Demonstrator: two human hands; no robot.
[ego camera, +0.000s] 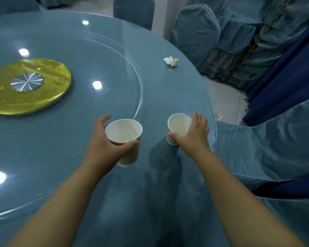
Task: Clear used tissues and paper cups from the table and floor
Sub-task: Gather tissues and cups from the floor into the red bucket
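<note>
My left hand [103,145] grips a white paper cup [124,134] from its left side, thumb curled across the front; the cup looks lifted just off the blue table [78,157]. A second, smaller-looking paper cup [178,125] stands on the table to the right. My right hand [194,136] wraps round it, thumb on the near side and fingers on the far right side. Both cups look empty. A crumpled white tissue [170,61] with a yellowish stain lies farther back near the table's right edge. Another small crumpled piece [218,117] lies on the floor beyond the table edge.
A glass turntable [114,56] covers the table's middle, with a gold disc [43,93] and metal hub at its centre. Blue-covered chairs [194,31] stand along the far and right sides, one close at my right [268,148]. Dark blue drapery [284,82] hangs at the right.
</note>
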